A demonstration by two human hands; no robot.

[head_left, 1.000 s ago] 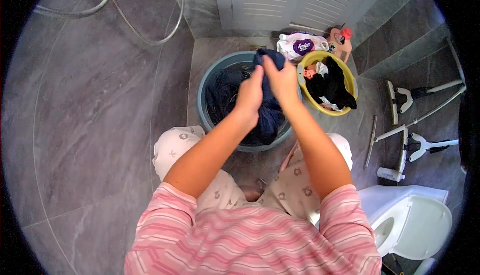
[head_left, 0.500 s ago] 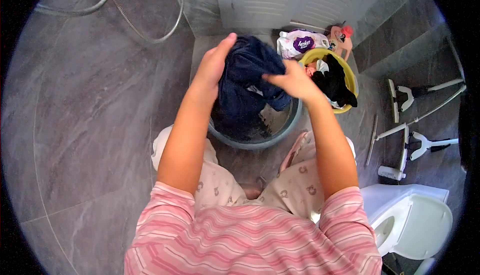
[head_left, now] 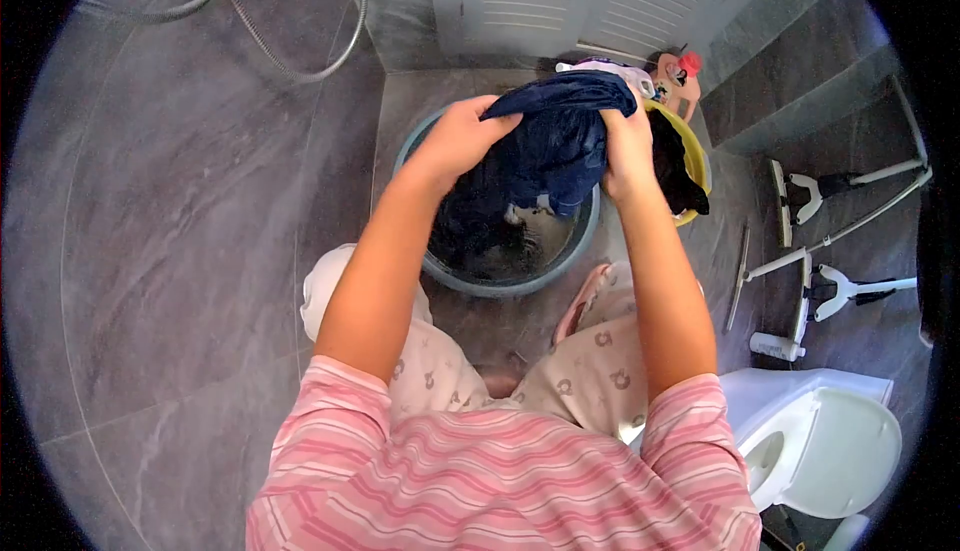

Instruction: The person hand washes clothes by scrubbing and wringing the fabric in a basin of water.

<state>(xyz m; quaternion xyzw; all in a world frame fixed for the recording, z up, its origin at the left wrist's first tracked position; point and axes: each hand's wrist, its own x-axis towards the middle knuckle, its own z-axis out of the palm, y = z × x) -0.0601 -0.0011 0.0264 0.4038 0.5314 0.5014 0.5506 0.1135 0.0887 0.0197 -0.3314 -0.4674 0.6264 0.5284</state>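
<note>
A dark navy garment point(head_left: 555, 146) is stretched between my two hands above a blue-grey basin point(head_left: 505, 289). My left hand point(head_left: 470, 138) grips its upper left edge, the thumb lying over the fabric. At the upper right edge, my right hand point(head_left: 627, 146) is closed on the same cloth, its fingers partly behind it. The lower folds hang down into the basin, where water shows along with a small pale patch of cloth. Which kind of garment it is, I cannot tell.
Right of the basin stands a yellow tub point(head_left: 693, 151) with dark clothes. Behind it are a pink bottle point(head_left: 680, 86) and a white-purple pack point(head_left: 620, 73). Mops point(head_left: 810, 196) lean at the right, near a toilet point(head_left: 840, 451). A shower hose point(head_left: 330, 71) hangs upper left.
The bunched garment has been spread out, its top edge now pulled taut between both hands. My left hand moved right and down; my right hand shifted slightly right.
</note>
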